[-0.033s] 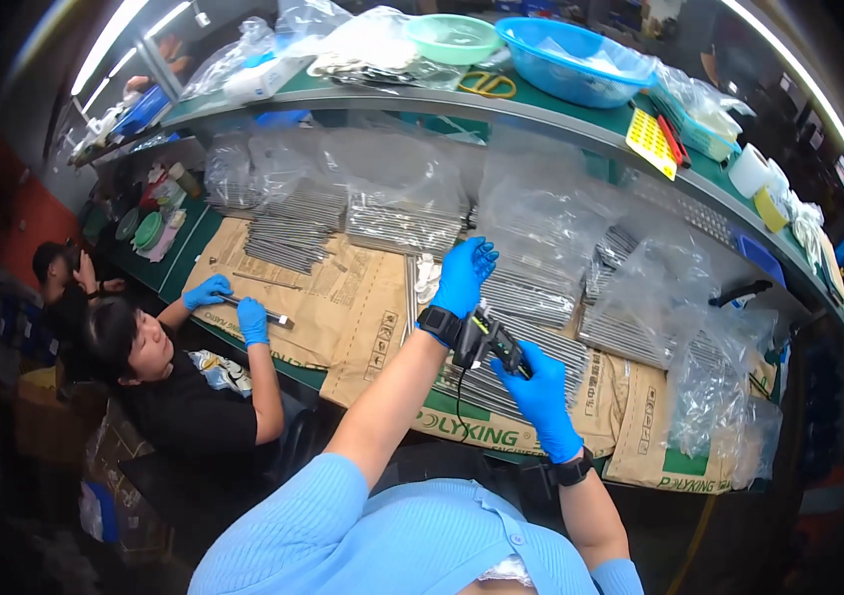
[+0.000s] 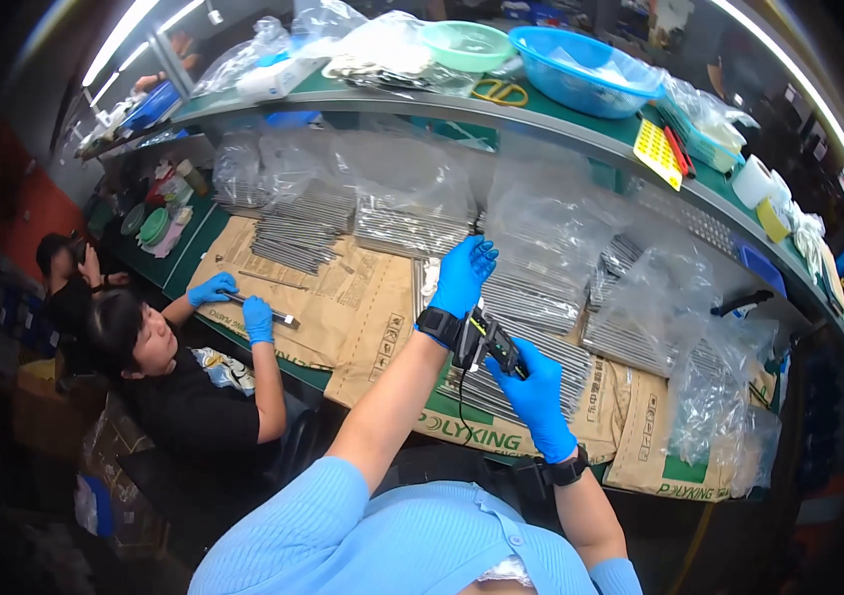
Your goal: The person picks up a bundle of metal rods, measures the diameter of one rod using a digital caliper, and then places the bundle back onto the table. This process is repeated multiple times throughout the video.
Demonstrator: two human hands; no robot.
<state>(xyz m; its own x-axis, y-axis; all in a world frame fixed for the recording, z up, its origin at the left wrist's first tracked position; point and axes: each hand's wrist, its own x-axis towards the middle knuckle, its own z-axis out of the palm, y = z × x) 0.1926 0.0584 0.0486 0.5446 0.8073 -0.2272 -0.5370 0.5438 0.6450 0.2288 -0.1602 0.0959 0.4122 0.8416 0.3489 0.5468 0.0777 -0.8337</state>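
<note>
Both my hands wear blue gloves. My left hand (image 2: 466, 278) is raised over the metal rods, its fingers loosely curled and slightly apart, with nothing visible in it. A black strap with a square case (image 2: 439, 324) circles that wrist. Beside the wrist is a black device (image 2: 482, 342) with green edges and a thin cable. My right hand (image 2: 538, 387) has its fingers closed around the device's right end; whether the device is fixed to my left wrist I cannot tell. Bundles of thin metal rods (image 2: 541, 297) lie beneath and beyond my hands, some in clear plastic bags (image 2: 551, 203).
Brown paper sacks (image 2: 367, 317) cover the green bench. On my left a co-worker (image 2: 159, 357) in blue gloves holds a rod-like piece. A shelf above carries a blue basin (image 2: 586, 79), a green bowl (image 2: 467, 45), yellow-handled scissors (image 2: 499, 92) and plastic bags. Another person sits farther left.
My right hand has shifted slightly left along the black device. The whole view has slid a little; my left hand keeps nearly the same pose.
</note>
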